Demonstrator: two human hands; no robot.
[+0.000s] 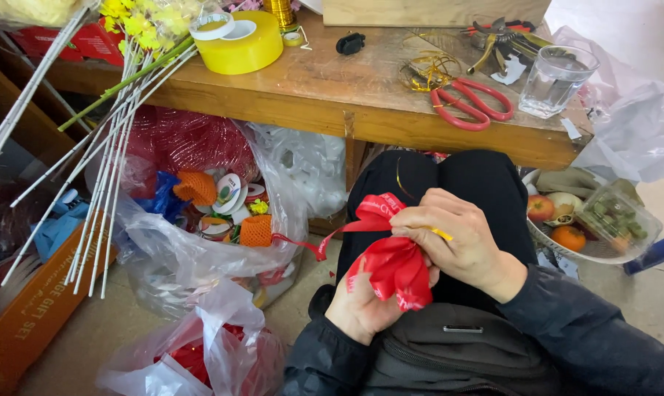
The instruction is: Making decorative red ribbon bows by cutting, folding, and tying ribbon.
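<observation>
Far left: white sticks [104, 158] leaning from the floor up past the table [332, 95] edge, with yellow flowers [137, 22] at the top. An orange box [35, 308] flat on the floor below them. Next along: a clear bag [200, 220] full of ribbon rolls and orange net bits, and a second bag [200, 352] with red stuff in front of it. On the table above: a yellow tape roll [244, 48].

In the middle, over a lap in black trousers: left hand [365, 304] underneath, closed around the bottom of a red ribbon [394, 268] bunched into loops. Right hand [460, 238] on top, fingers pinched shut on the ribbon's upper loops, a thin yellow strip poking out beside the fingers. One red tail trailing left toward the clear bag.

Further right on the table: gold wire [423, 73] in a coil, red scissors [471, 103] touching it, then a glass [559, 81] near the edge. Low right: a basket [559, 249] with fruit and a clear tub.
</observation>
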